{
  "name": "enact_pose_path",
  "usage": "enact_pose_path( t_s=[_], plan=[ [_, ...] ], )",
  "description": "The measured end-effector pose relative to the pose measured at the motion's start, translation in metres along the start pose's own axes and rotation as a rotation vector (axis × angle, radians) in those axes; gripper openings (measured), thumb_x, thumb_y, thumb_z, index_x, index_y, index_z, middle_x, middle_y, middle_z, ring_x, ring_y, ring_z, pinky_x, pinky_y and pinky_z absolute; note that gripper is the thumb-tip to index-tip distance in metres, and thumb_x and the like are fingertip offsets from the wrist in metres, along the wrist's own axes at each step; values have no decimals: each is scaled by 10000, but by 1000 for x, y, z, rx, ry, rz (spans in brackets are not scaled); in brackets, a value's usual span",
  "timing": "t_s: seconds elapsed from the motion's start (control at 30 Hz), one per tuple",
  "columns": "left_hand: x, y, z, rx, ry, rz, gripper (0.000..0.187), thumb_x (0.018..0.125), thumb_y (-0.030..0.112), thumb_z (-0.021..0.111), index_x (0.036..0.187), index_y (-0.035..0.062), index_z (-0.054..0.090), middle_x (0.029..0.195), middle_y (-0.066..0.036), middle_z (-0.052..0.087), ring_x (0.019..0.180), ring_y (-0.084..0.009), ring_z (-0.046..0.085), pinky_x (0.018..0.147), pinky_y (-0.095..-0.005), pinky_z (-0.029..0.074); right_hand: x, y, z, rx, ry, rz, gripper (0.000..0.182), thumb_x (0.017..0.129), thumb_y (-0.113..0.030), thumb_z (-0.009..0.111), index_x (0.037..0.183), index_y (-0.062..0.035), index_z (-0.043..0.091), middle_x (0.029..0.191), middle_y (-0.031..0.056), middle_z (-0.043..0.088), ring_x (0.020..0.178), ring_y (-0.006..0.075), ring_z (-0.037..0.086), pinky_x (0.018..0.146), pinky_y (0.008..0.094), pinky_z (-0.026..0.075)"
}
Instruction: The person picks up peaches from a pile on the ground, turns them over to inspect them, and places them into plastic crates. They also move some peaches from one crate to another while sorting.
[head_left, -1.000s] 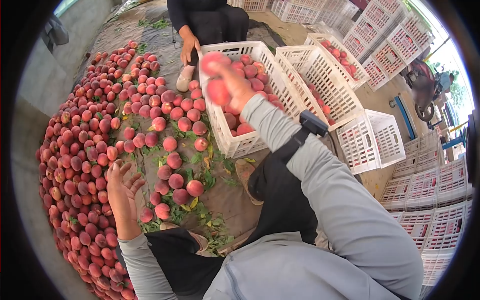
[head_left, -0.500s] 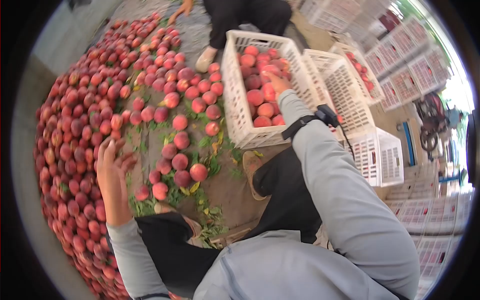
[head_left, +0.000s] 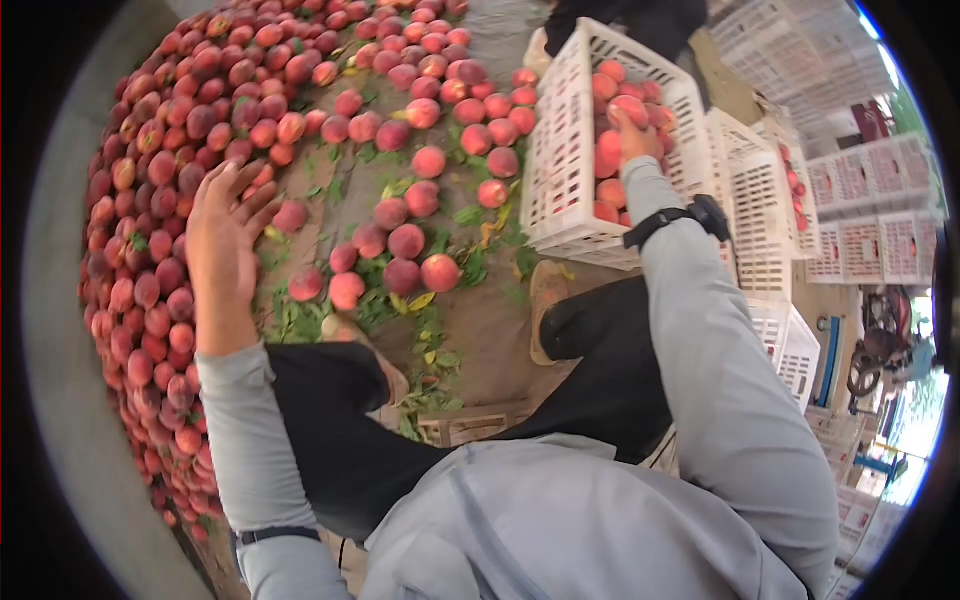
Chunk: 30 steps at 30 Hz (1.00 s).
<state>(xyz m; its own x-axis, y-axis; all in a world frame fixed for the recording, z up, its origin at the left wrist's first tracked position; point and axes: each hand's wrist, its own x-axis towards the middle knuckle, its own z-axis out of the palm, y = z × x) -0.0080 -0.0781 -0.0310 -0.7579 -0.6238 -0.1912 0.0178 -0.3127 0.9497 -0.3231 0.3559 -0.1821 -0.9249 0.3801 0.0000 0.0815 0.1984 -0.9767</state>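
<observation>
My left hand (head_left: 226,225) is open, its fingers apart, beside the large pile of peaches (head_left: 160,290) on the left; nothing shows in it. My right hand (head_left: 637,140) reaches into the white plastic crate (head_left: 562,150), its fingers on a peach (head_left: 630,111) at the top of the fruit inside. Other red peaches (head_left: 609,152) lie under and around that hand. Between the pile and the crate, loose peaches (head_left: 402,276) lie on the ground among green leaves.
More white crates (head_left: 765,205) stand right of the filled one, with stacked crates (head_left: 870,245) at the far right. A person in dark clothes (head_left: 650,22) is behind the filled crate. A concrete wall (head_left: 60,300) borders the pile on the left.
The view has shifted, so the crate and ground peaches sit farther right and the loose peaches higher. My right hand remains in the crate. The other person's hand is out of view.
</observation>
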Motion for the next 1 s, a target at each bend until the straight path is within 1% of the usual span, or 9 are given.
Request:
enact_pose_path(
  t_s=[0.07, 0.13, 0.17, 0.27, 0.4, 0.53, 0.67, 0.73, 1.0],
  plan=[
    [7, -9, -16, -67, -100, 24, 370, 970, 222, 521, 1287, 32, 510, 1196, -111, 600, 1004, -239, 630, 849, -368, 524, 8, 8, 1, 221, -17, -45, 1097, 645, -276, 856, 1452, 100, 215, 1490, 257, 300, 1353, 313, 364, 1087, 397, 362],
    [9, -12, -14, -51, -62, 33, 410, 959, 235, 544, 1318, 44, 494, 1205, -80, 590, 1012, -213, 619, 851, -359, 517, -17, -39, -4, 117, 125, -9, 1104, 656, -244, 850, 1473, 75, 178, 1518, 252, 253, 1372, 345, 338, 1113, 402, 323],
    [9, -9, -8, -27, -45, 16, 389, 953, 247, 552, 1289, 54, 513, 1190, -62, 591, 994, -195, 612, 836, -341, 511, 2, -34, -10, 156, 2, 41, 1096, 682, -239, 832, 1495, 30, 149, 1483, 242, 322, 1304, 346, 430, 1084, 406, 373],
    [10, -7, -6, 20, -61, -4, 309, 940, 277, 568, 1188, 92, 565, 1131, -13, 591, 952, -143, 588, 803, -292, 487, 4, -68, -6, 762, -219, 168, 538, 800, -193, 742, 1257, -50, 496, 1130, 130, 612, 1084, 300, 601, 913, 425, 527],
    [6, -2, 3, 27, -141, -13, 285, 949, 275, 551, 1180, 108, 569, 1126, -21, 589, 973, -152, 588, 829, -298, 479, -19, -133, -38, 1084, -662, 244, 371, 850, -197, 695, 1155, -35, 560, 1123, 137, 632, 1030, 299, 635, 903, 443, 544],
    [16, -16, -9, 2, -180, 4, 354, 952, 282, 535, 1251, 91, 534, 1190, -56, 575, 1080, -204, 578, 891, -341, 453, -58, -159, -87, 1044, -757, 118, 408, 878, -252, 668, 1190, -17, 551, 1098, 150, 650, 982, 279, 658, 862, 432, 564],
    [12, -6, -7, -40, -178, -99, 430, 978, 253, 469, 1346, 32, 455, 1333, -118, 483, 1228, -276, 472, 1061, -381, 385, -114, -154, -170, 1002, -561, 41, 399, 893, -256, 646, 1210, -34, 547, 1106, 127, 656, 979, 268, 661, 879, 437, 557],
    [-48, 18, 35, 164, -19, -15, 382, 931, 267, 610, 1109, -65, 547, 1095, -139, 579, 974, -216, 559, 844, -350, 455, -143, -134, -206, 1040, -435, 0, 434, 898, -259, 640, 1253, -39, 523, 1177, 126, 628, 1042, 260, 638, 920, 434, 537],
    [-50, 5, 19, 290, -172, 5, 528, 955, 323, 561, 1259, -103, 489, 1251, -165, 547, 1072, -276, 560, 937, -391, 434, -239, 13, -335, 910, 130, 308, 564, 869, -302, 678, 1332, -49, 478, 1229, 107, 578, 1113, 238, 584, 952, 419, 529]
  ],
)
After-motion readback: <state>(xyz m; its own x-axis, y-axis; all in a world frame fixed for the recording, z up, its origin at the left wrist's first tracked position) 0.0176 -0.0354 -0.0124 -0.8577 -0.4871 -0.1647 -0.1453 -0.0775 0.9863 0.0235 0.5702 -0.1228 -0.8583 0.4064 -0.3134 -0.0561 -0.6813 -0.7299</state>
